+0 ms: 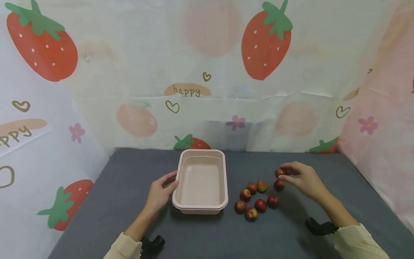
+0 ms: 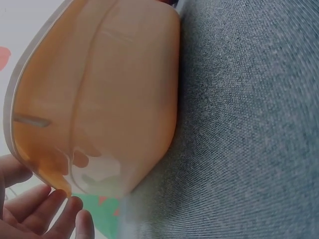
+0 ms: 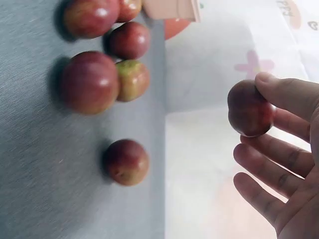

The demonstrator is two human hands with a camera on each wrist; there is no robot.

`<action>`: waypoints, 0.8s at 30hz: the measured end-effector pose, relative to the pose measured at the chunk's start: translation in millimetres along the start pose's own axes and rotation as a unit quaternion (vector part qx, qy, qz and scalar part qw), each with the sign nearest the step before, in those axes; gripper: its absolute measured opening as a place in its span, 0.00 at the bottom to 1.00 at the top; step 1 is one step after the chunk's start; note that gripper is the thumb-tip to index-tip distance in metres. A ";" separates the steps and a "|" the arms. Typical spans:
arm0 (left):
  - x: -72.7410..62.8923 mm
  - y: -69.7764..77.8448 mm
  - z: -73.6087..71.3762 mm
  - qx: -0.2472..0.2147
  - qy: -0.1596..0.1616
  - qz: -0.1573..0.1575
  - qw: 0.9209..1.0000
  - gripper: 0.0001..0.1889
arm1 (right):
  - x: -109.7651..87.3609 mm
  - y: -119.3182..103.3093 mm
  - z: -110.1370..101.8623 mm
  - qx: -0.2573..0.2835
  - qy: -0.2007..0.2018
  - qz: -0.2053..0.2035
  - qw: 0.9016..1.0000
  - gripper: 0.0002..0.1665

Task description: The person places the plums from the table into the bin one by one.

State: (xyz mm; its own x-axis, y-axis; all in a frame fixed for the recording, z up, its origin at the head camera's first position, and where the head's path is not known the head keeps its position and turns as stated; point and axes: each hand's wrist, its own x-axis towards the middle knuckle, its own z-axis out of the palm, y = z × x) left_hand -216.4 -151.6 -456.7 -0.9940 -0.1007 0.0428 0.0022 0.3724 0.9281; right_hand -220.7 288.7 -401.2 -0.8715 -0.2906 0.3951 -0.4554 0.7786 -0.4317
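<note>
A beige plastic tub (image 1: 200,212) stands upright on the dark cloth, with nothing inside. My left hand (image 1: 160,192) holds it at the left rim, thumb and fingertips at the edge; the left wrist view shows these fingers (image 2: 60,219) at the tub's corner (image 2: 129,89). Between thumb and fingers, my right hand (image 1: 302,178) pinches a dark red plum (image 3: 250,108), lifted off the table. Below that hand lies another plum (image 1: 279,185). Several more red and yellowish plums (image 1: 260,205) form a loose cluster between the tub and my right hand.
Dark grey cloth (image 1: 200,237) covers the table. A white strawberry-print curtain (image 1: 155,72) closes off the back and both sides. Black straps (image 1: 320,227) sit on both wrists, below the beige sleeves.
</note>
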 end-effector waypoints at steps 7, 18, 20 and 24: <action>-1.2 2.4 2.6 -0.012 0.001 -0.001 1.000 0.22 | 23.2 -10.3 -0.9 0.022 -0.028 0.011 0.999 0.20; -2.6 3.0 1.5 -0.026 0.010 -0.003 1.000 0.21 | 70.8 -30.7 12.5 0.072 -0.067 0.007 0.995 0.23; -2.3 2.4 1.3 -0.025 0.010 -0.003 1.000 0.21 | 78.4 -35.9 16.1 0.073 -0.069 0.000 0.995 0.22; -1.7 0.9 1.6 -0.021 0.010 -0.011 1.000 0.21 | 92.3 -45.4 25.2 0.073 -0.074 -0.008 0.995 0.21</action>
State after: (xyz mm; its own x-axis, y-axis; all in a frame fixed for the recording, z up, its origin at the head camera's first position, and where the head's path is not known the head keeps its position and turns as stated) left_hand -214.9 -149.7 -456.5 -0.9916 -0.1259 0.0298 -0.0137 0.3314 0.9434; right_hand -285.1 212.5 -365.6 -0.8761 -0.3891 0.2846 -0.4818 0.6870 -0.5439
